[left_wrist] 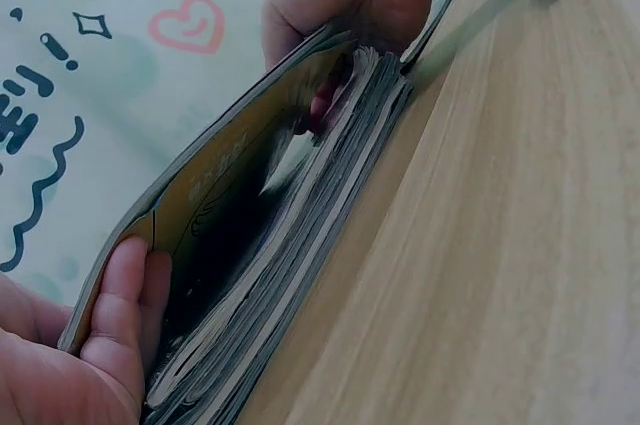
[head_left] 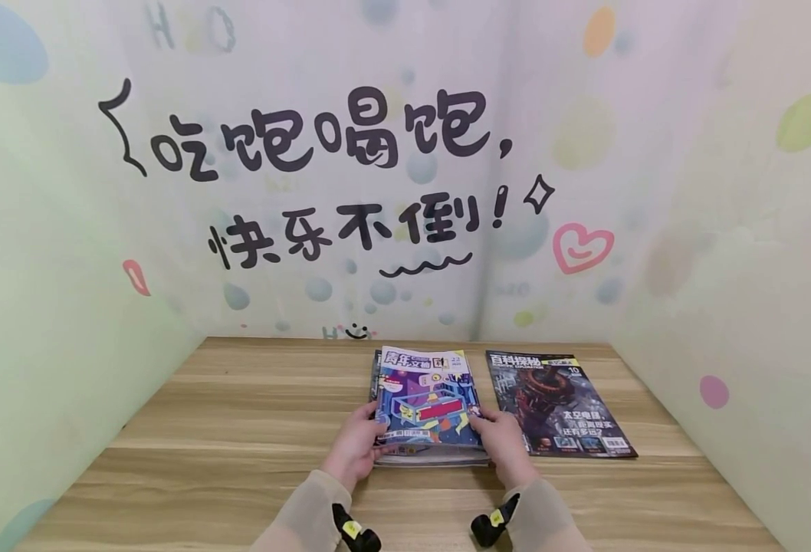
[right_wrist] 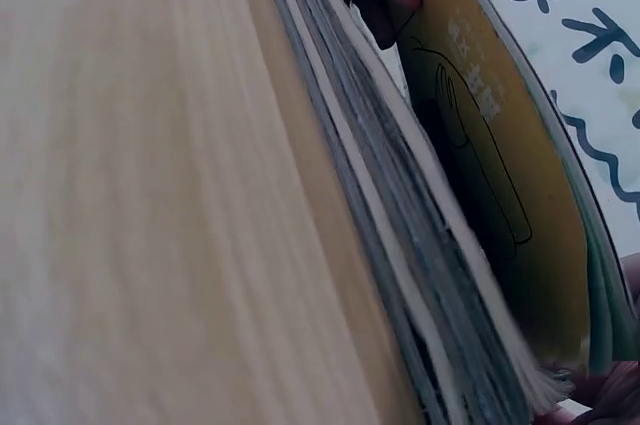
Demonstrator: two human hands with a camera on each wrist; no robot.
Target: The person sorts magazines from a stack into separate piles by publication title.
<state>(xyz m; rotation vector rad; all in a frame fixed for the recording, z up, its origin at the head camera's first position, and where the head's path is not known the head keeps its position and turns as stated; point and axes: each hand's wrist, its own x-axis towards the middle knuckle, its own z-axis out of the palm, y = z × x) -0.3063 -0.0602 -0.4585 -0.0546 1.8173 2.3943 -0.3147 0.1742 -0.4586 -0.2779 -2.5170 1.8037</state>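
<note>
A magazine (head_left: 428,383) with a purple and blue cover is lifted at its near edge above a stack of magazines (head_left: 433,461) on the table. My left hand (head_left: 353,451) grips its left side. In the left wrist view, the fingers (left_wrist: 122,290) curl under the yellowish back cover (left_wrist: 215,170), over a dark gap. On the opposite side my right hand (head_left: 505,446) holds the same magazine, thumb on top. The stack's page edges (right_wrist: 375,145) show in the right wrist view. There the right hand is mostly out of frame.
A dark-covered magazine (head_left: 550,399) lies flat on the wooden table (head_left: 240,414), just right of the stack. Printed walls (head_left: 378,299) enclose the table at the back and both sides.
</note>
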